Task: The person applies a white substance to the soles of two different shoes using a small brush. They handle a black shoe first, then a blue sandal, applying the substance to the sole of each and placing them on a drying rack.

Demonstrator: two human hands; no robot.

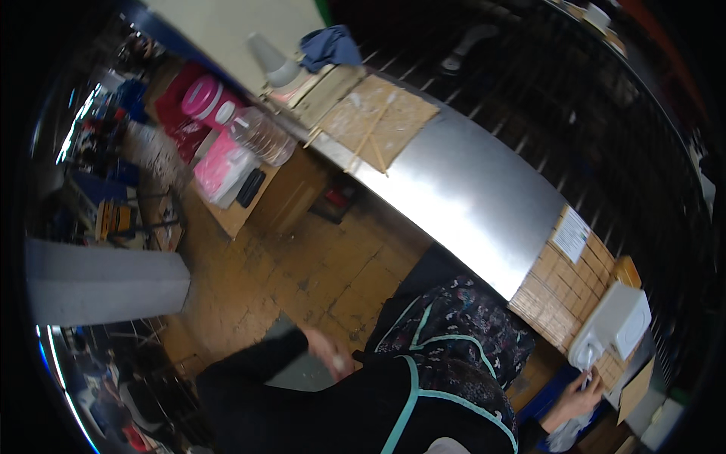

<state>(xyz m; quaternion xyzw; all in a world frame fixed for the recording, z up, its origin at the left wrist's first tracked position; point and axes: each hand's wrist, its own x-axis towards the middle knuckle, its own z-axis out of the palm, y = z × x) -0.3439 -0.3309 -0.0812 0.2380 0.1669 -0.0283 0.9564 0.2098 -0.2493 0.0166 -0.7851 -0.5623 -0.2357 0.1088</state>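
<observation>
My right hand (578, 397) is at the far right end of the metal-topped bench. Its fingers are bent around something small and pale that I cannot make out. Just beyond them are a clear, rounded plastic container (586, 352) and a white plastic box (624, 321). A crumpled translucent bag (571, 433) hangs by the wrist. My left hand (329, 354) is low beside my body, away from the bench. Motion smears its fingers, so whether it holds anything is unclear.
A metal bench top (461, 181) slants across the view, with a slatted wooden board (556, 295), a paper sheet (572, 234) and a stained board (378, 121) with thin sticks. At left are a plastic bottle (263, 138), pink-lidded jar (204, 98) and grey pillar (110, 282).
</observation>
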